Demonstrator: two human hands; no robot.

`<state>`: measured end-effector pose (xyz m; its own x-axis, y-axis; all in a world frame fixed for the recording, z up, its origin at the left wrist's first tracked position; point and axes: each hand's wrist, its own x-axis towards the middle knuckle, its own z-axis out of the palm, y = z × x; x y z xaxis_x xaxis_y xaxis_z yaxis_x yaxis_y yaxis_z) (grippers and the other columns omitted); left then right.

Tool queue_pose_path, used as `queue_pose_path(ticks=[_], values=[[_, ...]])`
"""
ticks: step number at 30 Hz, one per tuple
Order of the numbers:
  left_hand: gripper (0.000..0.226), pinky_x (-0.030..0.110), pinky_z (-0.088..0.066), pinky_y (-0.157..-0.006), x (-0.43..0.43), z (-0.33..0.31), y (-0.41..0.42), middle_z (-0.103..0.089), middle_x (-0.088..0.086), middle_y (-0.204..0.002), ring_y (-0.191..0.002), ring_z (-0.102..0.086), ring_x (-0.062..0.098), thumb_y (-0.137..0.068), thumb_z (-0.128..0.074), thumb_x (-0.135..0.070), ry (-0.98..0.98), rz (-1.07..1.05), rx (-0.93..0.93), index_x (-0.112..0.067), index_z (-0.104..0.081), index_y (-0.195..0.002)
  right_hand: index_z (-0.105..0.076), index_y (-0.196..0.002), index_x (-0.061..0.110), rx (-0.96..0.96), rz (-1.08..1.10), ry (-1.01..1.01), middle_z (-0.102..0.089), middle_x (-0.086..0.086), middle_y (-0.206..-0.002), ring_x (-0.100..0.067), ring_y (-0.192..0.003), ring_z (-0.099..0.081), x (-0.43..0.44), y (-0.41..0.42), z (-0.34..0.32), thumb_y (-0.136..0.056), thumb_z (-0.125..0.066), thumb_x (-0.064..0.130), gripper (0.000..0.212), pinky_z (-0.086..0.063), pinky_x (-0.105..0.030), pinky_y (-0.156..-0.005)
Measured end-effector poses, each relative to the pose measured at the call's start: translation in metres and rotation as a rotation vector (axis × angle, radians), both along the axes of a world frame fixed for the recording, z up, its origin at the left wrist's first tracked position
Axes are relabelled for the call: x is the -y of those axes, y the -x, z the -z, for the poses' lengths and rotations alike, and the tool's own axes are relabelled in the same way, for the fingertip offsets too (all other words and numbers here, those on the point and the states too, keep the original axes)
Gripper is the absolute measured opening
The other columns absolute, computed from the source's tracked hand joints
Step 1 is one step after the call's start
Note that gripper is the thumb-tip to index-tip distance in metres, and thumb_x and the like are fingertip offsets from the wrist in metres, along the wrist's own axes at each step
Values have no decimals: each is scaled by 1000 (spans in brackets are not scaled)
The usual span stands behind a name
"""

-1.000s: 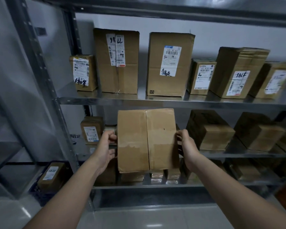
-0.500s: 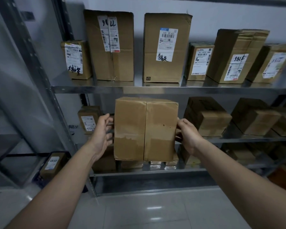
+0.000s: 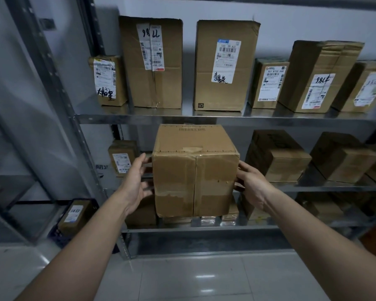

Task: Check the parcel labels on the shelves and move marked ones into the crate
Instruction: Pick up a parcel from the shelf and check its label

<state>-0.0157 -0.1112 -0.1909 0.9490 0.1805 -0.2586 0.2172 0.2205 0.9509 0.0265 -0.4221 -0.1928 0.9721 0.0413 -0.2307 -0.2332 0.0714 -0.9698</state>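
Note:
A plain brown cardboard parcel hangs in front of the middle shelf, gripped between both hands. My left hand presses on its left side and my right hand on its right side. Its taped front and top faces show no label. The upper shelf carries several labelled parcels, among them a tall one marked in black pen and another with handwriting under its label. A dark blue crate on the floor at lower left holds one labelled parcel.
A small labelled parcel stands on the middle shelf left of my hands, and darker boxes sit to the right. The bottom shelf holds more parcels. The shelf's metal upright runs along the left. Grey tiled floor lies below.
The parcel has tipped so its top face now shows, and it sits slightly lower and closer to the shelf. Both hands stayed on its sides.

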Motion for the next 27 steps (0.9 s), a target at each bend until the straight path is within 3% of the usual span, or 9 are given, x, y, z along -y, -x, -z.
queue_pose_path(ticks=[4, 6, 9, 12, 15, 18, 21, 25, 27], values=[[39, 60, -45, -112, 0, 0, 5, -66, -1, -142, -133, -57, 31, -101, -45, -70, -42, 41, -31, -50, -67, -127, -68, -141, 30, -5, -82, -66, -76, -3, -128, -18, -110, -69, 6, 3, 12, -109, -48, 3, 45, -55, -32, -80], [28, 57, -51, -107, 3, -2, 8, -76, 2, -124, -121, -65, 30, -106, -50, -54, -50, 52, -30, -47, -70, -125, -70, -139, 25, -46, -89, -112, -77, -7, -117, -15, -89, -66, 11, 5, 19, -108, -47, -2, 47, -52, -26, -65], [25, 57, -52, -105, 5, -2, 14, -78, 0, -120, -117, -66, 25, -105, -57, -46, -67, 67, -19, -42, -74, -123, -72, -133, 20, -75, -63, -128, -66, -15, -95, -17, -71, -53, 14, 10, 26, -108, -49, 0, 40, -44, -31, -67], [26, 59, -43, -114, 4, 4, 10, -77, -4, -123, -127, -61, 24, -105, -60, -41, -104, 46, -21, -39, -71, -129, -71, -124, 20, -79, -74, -118, -68, -22, -109, -22, -80, -59, 13, 14, 27, -109, -54, 16, 22, -49, -39, -78], [20, 50, -48, -108, 5, 6, 9, -81, 0, -109, -119, -67, 27, -106, -60, -29, -134, 23, 13, -28, -68, -124, -66, -115, 17, -80, -64, -109, -76, -22, -113, -26, -90, -66, 12, 16, 25, -108, -57, 27, 15, -49, -42, -81], [15, 52, -50, -105, 7, 6, 10, -80, -1, -99, -112, -70, 29, -105, -63, -26, -163, 26, 36, -22, -67, -118, -61, -113, 15, -90, -61, -105, -76, -20, -104, -32, -98, -68, 10, 17, 24, -106, -60, 36, 22, -51, -49, -86], [15, 56, -51, -107, 7, 9, 11, -80, 2, -106, -110, -72, 30, -105, -63, -28, -166, 27, 42, -22, -67, -118, -58, -126, 10, -99, -45, -114, -73, -23, -115, -37, -106, -68, 11, 15, 25, -106, -61, 38, 34, -54, -52, -92], [51, 58, -40, -118, 2, 17, 9, -76, 1, -126, -128, -64, 25, -99, -70, -37, -127, 86, 22, -45, -53, -147, -56, -134, 11, -96, -26, -126, -65, -33, -124, -39, -108, -65, 12, 14, 27, -107, -59, 38, 38, -55, -51, -91], [55, 57, -37, -121, 0, 22, 6, -76, 1, -127, -130, -63, 25, -104, -65, -30, -116, 98, 15, -44, -46, -154, -56, -140, 18, -85, -34, -157, -63, -29, -119, -38, -110, -61, 12, 16, 26, -106, -59, 39, 40, -54, -54, -95]])
